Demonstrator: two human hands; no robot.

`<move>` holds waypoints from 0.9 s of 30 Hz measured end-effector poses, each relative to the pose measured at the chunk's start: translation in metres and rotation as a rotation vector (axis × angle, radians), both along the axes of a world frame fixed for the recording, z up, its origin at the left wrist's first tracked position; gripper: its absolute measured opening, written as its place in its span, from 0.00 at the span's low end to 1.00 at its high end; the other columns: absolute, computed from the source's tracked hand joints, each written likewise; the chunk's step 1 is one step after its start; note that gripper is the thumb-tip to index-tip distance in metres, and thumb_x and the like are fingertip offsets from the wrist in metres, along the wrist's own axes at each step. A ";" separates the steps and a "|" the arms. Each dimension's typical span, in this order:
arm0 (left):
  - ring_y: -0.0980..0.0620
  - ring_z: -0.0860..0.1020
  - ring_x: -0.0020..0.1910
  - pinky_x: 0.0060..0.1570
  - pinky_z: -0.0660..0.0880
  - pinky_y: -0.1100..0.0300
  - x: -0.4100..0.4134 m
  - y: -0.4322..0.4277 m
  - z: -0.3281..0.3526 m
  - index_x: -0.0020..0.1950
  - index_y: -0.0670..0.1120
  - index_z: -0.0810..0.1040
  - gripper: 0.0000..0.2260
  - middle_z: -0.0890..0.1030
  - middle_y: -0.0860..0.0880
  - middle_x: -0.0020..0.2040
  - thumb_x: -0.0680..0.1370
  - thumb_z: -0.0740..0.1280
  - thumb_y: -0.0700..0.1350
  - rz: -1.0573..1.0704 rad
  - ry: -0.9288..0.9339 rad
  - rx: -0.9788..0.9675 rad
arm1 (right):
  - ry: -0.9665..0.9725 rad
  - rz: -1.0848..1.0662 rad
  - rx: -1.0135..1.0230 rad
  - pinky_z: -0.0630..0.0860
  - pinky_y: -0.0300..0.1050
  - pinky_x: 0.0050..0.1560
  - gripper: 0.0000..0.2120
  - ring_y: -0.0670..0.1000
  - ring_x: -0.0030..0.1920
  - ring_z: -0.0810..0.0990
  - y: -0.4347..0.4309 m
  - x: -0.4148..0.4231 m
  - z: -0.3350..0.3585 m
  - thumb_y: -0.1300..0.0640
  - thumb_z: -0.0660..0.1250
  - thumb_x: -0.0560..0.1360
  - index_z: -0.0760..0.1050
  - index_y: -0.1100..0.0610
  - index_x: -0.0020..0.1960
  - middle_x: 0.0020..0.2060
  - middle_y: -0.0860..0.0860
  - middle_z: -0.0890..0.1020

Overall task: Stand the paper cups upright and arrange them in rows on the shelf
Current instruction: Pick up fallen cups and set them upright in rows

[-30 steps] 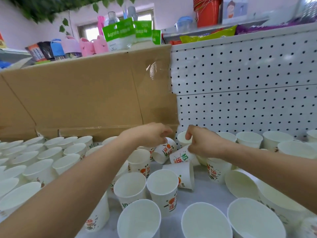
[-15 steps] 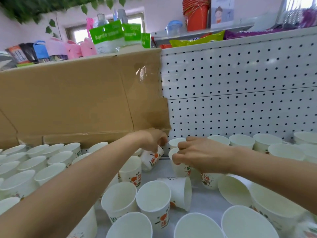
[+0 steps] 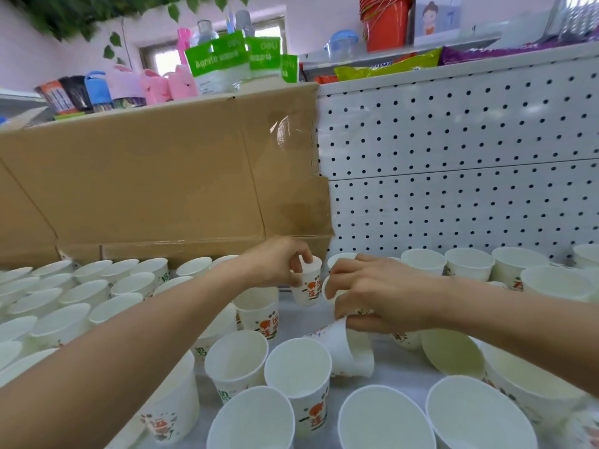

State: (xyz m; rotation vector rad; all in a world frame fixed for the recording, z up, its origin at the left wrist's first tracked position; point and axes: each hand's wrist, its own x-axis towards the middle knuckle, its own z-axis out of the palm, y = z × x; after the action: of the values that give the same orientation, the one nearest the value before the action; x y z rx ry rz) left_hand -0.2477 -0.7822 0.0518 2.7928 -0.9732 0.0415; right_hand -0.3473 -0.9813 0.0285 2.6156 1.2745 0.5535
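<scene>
Head view. Left hand (image 3: 275,264) pinches an upright printed cup (image 3: 308,286) by its rim, at the back of the shelf (image 3: 396,367) near the cardboard sheet (image 3: 162,176). Right hand (image 3: 376,290), fingers (image 3: 348,268) curled, wraps a second cup (image 3: 326,288), mostly hidden. Tipped cup (image 3: 351,354) lies just under that hand. Risks, as judged: held cups, nearly touching, collide; rim pinch creases thin paper; either forearm sweeps the standing cups (image 3: 233,361) over.

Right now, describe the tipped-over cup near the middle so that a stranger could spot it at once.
Start at the white pegboard wall and drop to the right hand in front of it. Just below that hand is the tipped cup: unlike the upright cups beside it on the left, it lies on its side, mouth facing right.
</scene>
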 end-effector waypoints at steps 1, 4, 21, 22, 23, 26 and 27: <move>0.56 0.78 0.50 0.52 0.76 0.59 -0.004 0.004 0.005 0.60 0.51 0.77 0.16 0.81 0.55 0.52 0.74 0.73 0.46 -0.009 -0.004 -0.032 | -0.014 -0.011 0.021 0.72 0.45 0.44 0.13 0.50 0.52 0.73 0.003 0.002 0.002 0.47 0.58 0.74 0.80 0.50 0.41 0.46 0.46 0.80; 0.63 0.78 0.49 0.53 0.75 0.64 -0.020 0.017 0.020 0.59 0.51 0.78 0.12 0.81 0.58 0.50 0.76 0.71 0.47 -0.052 -0.065 -0.196 | 0.025 -0.206 -0.020 0.71 0.48 0.49 0.13 0.50 0.54 0.69 0.014 0.008 0.011 0.49 0.56 0.77 0.75 0.53 0.41 0.47 0.47 0.78; 0.65 0.74 0.57 0.54 0.70 0.66 -0.069 -0.015 0.010 0.64 0.56 0.76 0.14 0.78 0.61 0.59 0.79 0.65 0.53 -0.172 -0.013 -0.164 | 0.436 -0.627 0.329 0.77 0.50 0.55 0.08 0.47 0.48 0.79 -0.051 -0.005 0.056 0.50 0.63 0.79 0.79 0.52 0.50 0.46 0.45 0.80; 0.62 0.74 0.57 0.54 0.70 0.65 -0.069 -0.025 0.008 0.65 0.56 0.76 0.15 0.78 0.61 0.60 0.78 0.66 0.54 -0.189 0.015 -0.137 | 0.430 -0.658 0.322 0.77 0.50 0.55 0.08 0.46 0.48 0.79 -0.059 -0.009 0.055 0.49 0.63 0.79 0.79 0.51 0.51 0.46 0.44 0.80; 0.61 0.75 0.56 0.54 0.71 0.64 -0.069 -0.033 0.005 0.65 0.56 0.75 0.16 0.78 0.61 0.59 0.78 0.67 0.55 -0.210 0.035 -0.092 | 0.427 -0.687 0.307 0.77 0.50 0.55 0.08 0.46 0.48 0.79 -0.066 -0.012 0.054 0.49 0.64 0.78 0.78 0.50 0.51 0.46 0.44 0.80; 0.59 0.77 0.51 0.51 0.75 0.61 -0.065 -0.047 -0.003 0.62 0.56 0.76 0.15 0.80 0.60 0.55 0.76 0.69 0.54 -0.244 -0.015 0.079 | 0.420 -0.728 0.285 0.78 0.50 0.54 0.07 0.47 0.47 0.79 -0.084 -0.022 0.049 0.48 0.64 0.78 0.78 0.48 0.49 0.45 0.44 0.81; 0.58 0.78 0.49 0.51 0.76 0.58 -0.061 -0.047 -0.005 0.61 0.56 0.77 0.14 0.81 0.59 0.53 0.76 0.69 0.53 -0.235 -0.050 0.128 | 0.419 -0.731 0.289 0.78 0.49 0.54 0.06 0.46 0.46 0.80 -0.089 -0.026 0.048 0.49 0.65 0.78 0.79 0.49 0.48 0.44 0.43 0.81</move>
State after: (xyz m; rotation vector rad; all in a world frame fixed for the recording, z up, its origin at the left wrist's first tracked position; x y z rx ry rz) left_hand -0.3091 -0.8293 0.0469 2.7803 -1.3549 0.0173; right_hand -0.3735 -1.0702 0.0766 3.2596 0.2223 0.0579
